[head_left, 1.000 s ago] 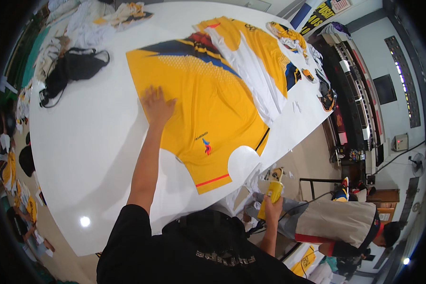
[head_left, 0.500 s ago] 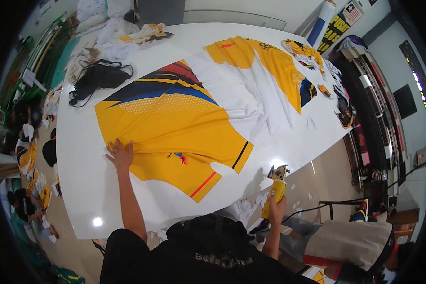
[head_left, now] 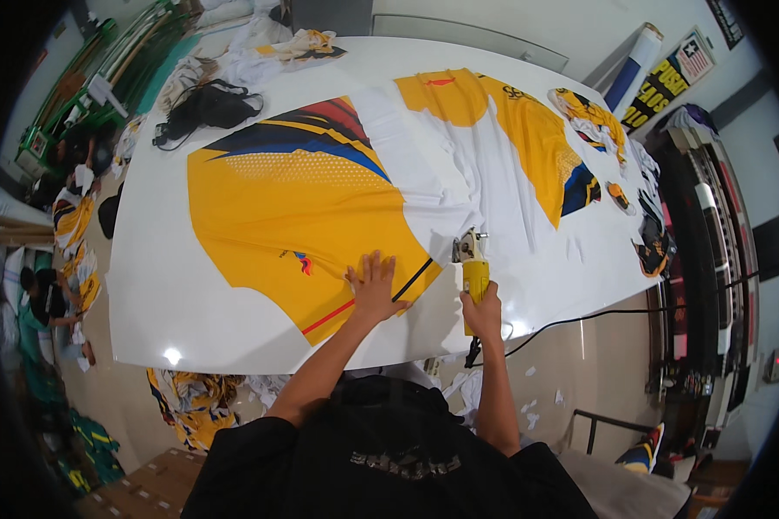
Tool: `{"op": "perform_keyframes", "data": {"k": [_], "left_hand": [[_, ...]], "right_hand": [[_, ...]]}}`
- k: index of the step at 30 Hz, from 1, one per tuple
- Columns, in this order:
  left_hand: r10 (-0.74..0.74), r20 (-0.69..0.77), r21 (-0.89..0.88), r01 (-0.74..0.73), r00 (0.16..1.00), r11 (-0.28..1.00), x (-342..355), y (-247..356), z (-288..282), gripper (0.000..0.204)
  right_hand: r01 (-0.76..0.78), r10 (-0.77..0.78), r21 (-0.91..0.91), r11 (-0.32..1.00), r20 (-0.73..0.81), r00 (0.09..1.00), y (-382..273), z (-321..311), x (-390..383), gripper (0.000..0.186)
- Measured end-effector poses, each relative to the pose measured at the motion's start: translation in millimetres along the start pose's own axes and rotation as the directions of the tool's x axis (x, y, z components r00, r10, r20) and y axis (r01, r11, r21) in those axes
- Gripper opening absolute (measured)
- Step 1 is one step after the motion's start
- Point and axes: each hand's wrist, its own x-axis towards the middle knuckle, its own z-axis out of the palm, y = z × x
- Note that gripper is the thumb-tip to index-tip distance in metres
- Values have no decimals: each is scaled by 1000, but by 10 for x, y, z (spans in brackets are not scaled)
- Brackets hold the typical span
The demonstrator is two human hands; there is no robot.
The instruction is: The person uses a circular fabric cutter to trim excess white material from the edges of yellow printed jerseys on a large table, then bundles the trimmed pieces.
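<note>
A printed yellow jersey panel (head_left: 290,212) lies spread on the white table, with navy, red and blue stripes at its far end. My left hand (head_left: 375,290) rests flat on its near right part, fingers spread, between a red band and a black band. My right hand (head_left: 482,311) is wrapped round a yellow electric rotary fabric cutter (head_left: 475,281). The cutter's metal head is just right of the panel, by the near edge of the white fabric (head_left: 433,186). Further right lies another yellow printed piece (head_left: 537,143) joined to white fabric.
A black bag (head_left: 206,111) lies at the table's far left, near piled scraps (head_left: 299,48). Fabric offcuts (head_left: 593,121) and a small orange-and-black object (head_left: 620,197) are at the right. The cutter's black cord (head_left: 597,318) trails right. Shelved rolls (head_left: 710,208) stand beyond. People work at far left.
My left hand has moved right across the panel to its banded edge. My right hand has brought the cutter up over the table. The panel's separate near edges now lie drawn together.
</note>
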Motion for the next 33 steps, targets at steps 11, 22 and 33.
{"op": "perform_keyframes", "data": {"k": [11, 22, 33], "left_hand": [[-86, 93, 49, 82, 992, 995, -798, -249, 103, 143], [-165, 77, 49, 161, 983, 986, -1157, 8, 281, 145], [-182, 85, 5, 182, 980, 983, -1162, 4, 248, 143]], "right_hand": [[161, -112, -172, 972, 263, 958, 677, -638, -381, 58], [338, -148, -282, 898, 529, 835, 1088, -1080, -1063, 61], [347, -156, -257, 902, 556, 817, 867, -660, -1104, 72]]}}
